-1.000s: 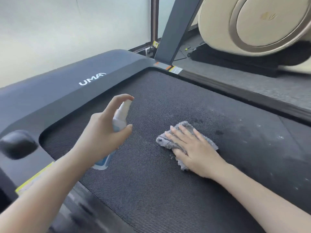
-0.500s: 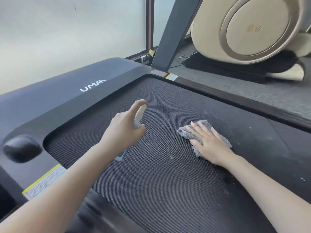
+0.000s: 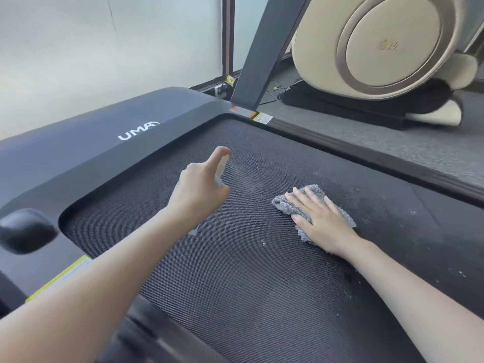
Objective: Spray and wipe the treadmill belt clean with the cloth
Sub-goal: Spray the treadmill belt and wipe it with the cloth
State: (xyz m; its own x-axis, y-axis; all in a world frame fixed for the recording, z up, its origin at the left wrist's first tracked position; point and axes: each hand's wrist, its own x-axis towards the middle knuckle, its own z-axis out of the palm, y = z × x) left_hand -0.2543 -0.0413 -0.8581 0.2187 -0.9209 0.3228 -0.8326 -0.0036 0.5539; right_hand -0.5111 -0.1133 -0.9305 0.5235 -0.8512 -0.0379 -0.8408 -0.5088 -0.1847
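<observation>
The black textured treadmill belt (image 3: 235,271) fills the middle of the head view. My left hand (image 3: 199,195) grips a small white and blue spray bottle (image 3: 220,170), mostly hidden by the hand, with the index finger on its top. A faint mist and white specks lie on the belt just beyond its nozzle. To the right, my right hand (image 3: 322,221) lies flat with straight fingers on a crumpled grey cloth (image 3: 288,205), pressing it onto the belt. Pale dust specks dot the belt to the right of the cloth.
The dark motor cover (image 3: 104,132) with a white logo borders the belt's far end. A slanted upright post (image 3: 262,48) rises at the back. The side rail (image 3: 366,153) runs along the right edge, with grey carpet and a beige massage chair (image 3: 379,43) beyond. A wall stands at the left.
My left hand has carried the bottle farther out over the belt and a mist now shows at the nozzle. My right hand and the cloth have slid a little to the right.
</observation>
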